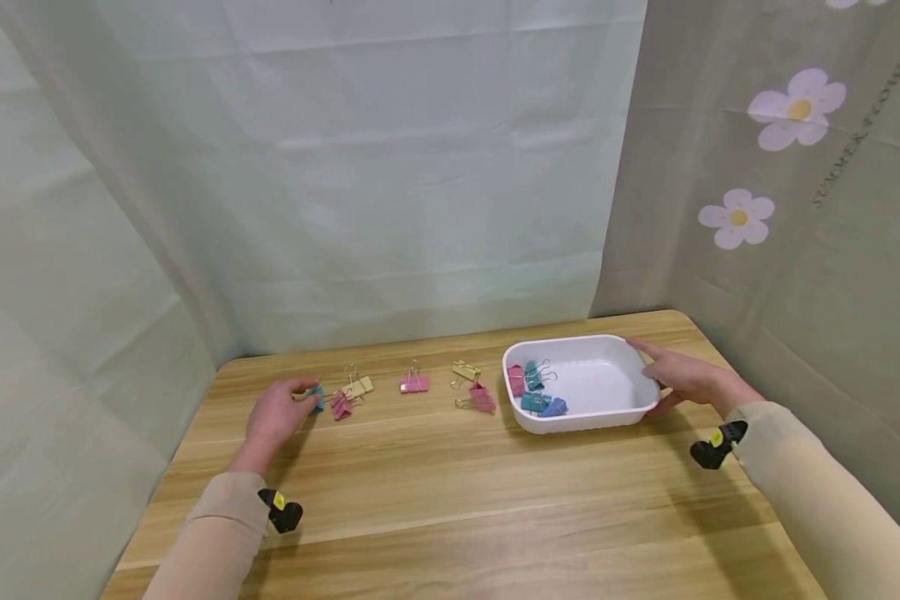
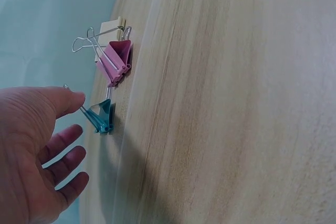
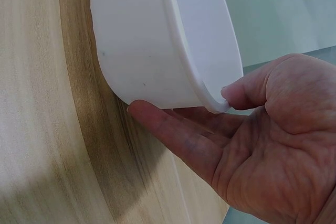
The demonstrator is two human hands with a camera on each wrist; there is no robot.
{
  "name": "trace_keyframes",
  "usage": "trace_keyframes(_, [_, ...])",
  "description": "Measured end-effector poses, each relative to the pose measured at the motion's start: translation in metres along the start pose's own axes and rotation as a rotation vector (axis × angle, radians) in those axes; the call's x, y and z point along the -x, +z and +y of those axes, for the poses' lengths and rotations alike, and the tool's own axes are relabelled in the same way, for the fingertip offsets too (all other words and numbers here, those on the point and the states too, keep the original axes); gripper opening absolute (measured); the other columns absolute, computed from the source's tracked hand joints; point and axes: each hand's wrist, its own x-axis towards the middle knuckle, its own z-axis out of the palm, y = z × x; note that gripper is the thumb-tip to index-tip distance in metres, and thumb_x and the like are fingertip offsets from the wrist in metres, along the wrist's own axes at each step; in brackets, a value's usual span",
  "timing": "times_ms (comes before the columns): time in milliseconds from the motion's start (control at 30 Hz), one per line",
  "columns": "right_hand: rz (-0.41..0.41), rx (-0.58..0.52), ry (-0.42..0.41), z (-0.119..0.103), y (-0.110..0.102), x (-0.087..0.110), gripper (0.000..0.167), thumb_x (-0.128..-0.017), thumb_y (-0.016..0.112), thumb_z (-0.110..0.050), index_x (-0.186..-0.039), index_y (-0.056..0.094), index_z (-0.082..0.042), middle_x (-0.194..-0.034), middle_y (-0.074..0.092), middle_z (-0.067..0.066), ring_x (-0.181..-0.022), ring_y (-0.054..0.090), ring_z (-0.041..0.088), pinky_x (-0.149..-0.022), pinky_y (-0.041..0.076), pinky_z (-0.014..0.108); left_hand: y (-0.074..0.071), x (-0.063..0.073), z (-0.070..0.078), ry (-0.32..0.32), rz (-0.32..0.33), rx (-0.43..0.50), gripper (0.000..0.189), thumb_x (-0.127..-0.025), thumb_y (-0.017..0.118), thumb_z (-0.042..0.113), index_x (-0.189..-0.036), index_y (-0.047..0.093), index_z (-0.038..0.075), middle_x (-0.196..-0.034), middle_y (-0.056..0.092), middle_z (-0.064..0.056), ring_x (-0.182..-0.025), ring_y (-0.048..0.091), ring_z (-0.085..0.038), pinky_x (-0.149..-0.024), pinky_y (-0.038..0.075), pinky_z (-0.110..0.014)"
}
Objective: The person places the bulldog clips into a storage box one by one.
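At the left of the table, my left hand (image 1: 276,412) has its thumb and index finger at a teal binder clip (image 2: 101,116). In the left wrist view the thumb covers part of the clip's wire handle, as in a pinch, and the other fingers are spread apart. Close beside are a pink binder clip (image 1: 341,407) and a yellow binder clip (image 1: 359,387). My right hand (image 1: 687,379) grips the right end of a white plastic tray (image 3: 142,40), thumb over the rim and fingers against the outer wall. Inside the tray's left end lie pink, teal and blue binder clips (image 1: 553,407).
Between left hand and tray lie a pink clip (image 1: 414,384), another yellow clip (image 1: 466,371) and a further pink clip (image 1: 482,397) on the wooden table (image 1: 450,492). Pale curtains (image 1: 420,167) hang behind the table and at its sides.
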Motion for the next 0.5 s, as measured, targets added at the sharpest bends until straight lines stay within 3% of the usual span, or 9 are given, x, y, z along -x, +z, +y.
trace_keyframes(500, [-0.001,-0.010,0.003,0.0011,-0.0010,-0.0001,0.073,-0.106,0.035,-0.004,-0.164,-0.006,-0.017,-0.159,0.004,0.035,-0.126,0.043,0.053,-0.085,0.058,0.054,0.0022,-0.0006,-0.0033,-0.007,-0.019,-0.029,0.038,-0.101,0.063,0.028,-0.132,0.066,0.005,-0.135,0.056,-0.029,-0.123,0.052,-0.050,-0.096,0.044,-0.065])
